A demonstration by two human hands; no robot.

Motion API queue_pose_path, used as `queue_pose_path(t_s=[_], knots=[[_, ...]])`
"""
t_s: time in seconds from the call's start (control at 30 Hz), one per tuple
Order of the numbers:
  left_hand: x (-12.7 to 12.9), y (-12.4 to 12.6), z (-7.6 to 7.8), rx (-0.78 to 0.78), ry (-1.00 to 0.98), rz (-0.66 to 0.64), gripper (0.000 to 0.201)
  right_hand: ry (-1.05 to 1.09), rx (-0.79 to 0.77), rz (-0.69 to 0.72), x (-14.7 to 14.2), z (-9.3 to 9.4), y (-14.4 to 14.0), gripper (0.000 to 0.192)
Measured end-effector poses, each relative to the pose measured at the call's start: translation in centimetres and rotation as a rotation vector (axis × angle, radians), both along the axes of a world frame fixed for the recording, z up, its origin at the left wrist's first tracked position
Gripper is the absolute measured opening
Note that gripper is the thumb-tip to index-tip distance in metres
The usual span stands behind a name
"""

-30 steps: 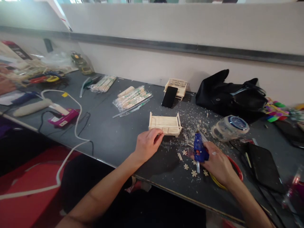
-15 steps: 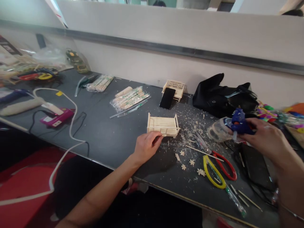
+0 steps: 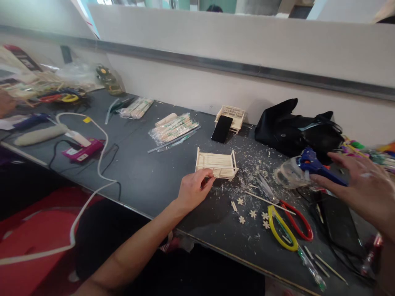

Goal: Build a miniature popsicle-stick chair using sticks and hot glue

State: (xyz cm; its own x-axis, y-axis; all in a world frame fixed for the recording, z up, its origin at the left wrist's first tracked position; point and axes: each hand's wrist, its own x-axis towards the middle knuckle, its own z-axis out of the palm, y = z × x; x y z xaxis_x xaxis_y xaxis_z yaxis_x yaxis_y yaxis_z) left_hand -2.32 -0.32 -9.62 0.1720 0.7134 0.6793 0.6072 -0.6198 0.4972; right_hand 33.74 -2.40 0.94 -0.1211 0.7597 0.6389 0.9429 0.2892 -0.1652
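Observation:
My left hand (image 3: 196, 187) is closed in a pinch at the front edge of a small bed-like frame (image 3: 217, 162) built of thin wooden sticks; the fingertips partly hide that edge. At the right, my right hand (image 3: 365, 187) is open, thumb and fingers spread around the handle of a blue glue gun (image 3: 322, 169). The gun's front rests at a clear plastic container (image 3: 288, 172). Scissors (image 3: 288, 224) with one yellow and one red handle lie between the hands, near several small wooden flower-shaped pieces (image 3: 253, 214).
A black phone (image 3: 222, 129) leans on a finished-looking miniature bench (image 3: 236, 117). Behind the glue gun sits a black bag (image 3: 296, 127). Bagged sticks (image 3: 174, 129) lie further back. A white cord (image 3: 101, 172) runs from a magenta power strip (image 3: 83, 151). Another person's hand (image 3: 6, 102) shows far left.
My right hand has lowered the glue gun to the container and opened its fingers from it. My left hand keeps its pinch at the frame. The view has shifted slightly.

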Motion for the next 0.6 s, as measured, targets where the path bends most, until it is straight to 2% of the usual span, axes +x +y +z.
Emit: queue_pose_path(t_s=[0.03, 0.1, 0.17, 0.2, 0.27, 0.4, 0.6], knots=[[0.0, 0.0, 0.0, 0.03, 0.01, 0.004, 0.008, -0.032, 0.03, -0.076, -2.0, 0.3, -0.8, 0.048], [0.0, 0.1, 0.0, 0.081, 0.032, 0.003, 0.008, -0.018, 0.043, -0.079, -6.4, 0.4, -2.0, 0.032], [0.1, 0.1, 0.2, 0.113, 0.057, 0.0, 0.008, 0.013, 0.015, 0.16, -10.6, -0.1, -2.4, 0.023], [0.0, 0.1, 0.3, 0.121, 0.072, 0.0, 0.008, 0.002, -0.006, 0.274, -12.3, -0.6, -2.2, 0.026], [0.0, 0.1, 0.6, 0.129, 0.101, -0.002, 0.01, -0.052, -0.068, 0.386, -14.7, -1.7, -1.3, 0.041], [-0.2, 0.1, 1.1, 0.163, 0.133, -0.019, 0.014, -0.12, -0.21, 0.457, -16.7, -3.4, 1.6, 0.043], [-0.1, 0.1, 1.4, 0.249, 0.163, -0.006, 0.02, -0.181, -0.296, 0.5, -17.6, -4.0, 4.3, 0.028]])
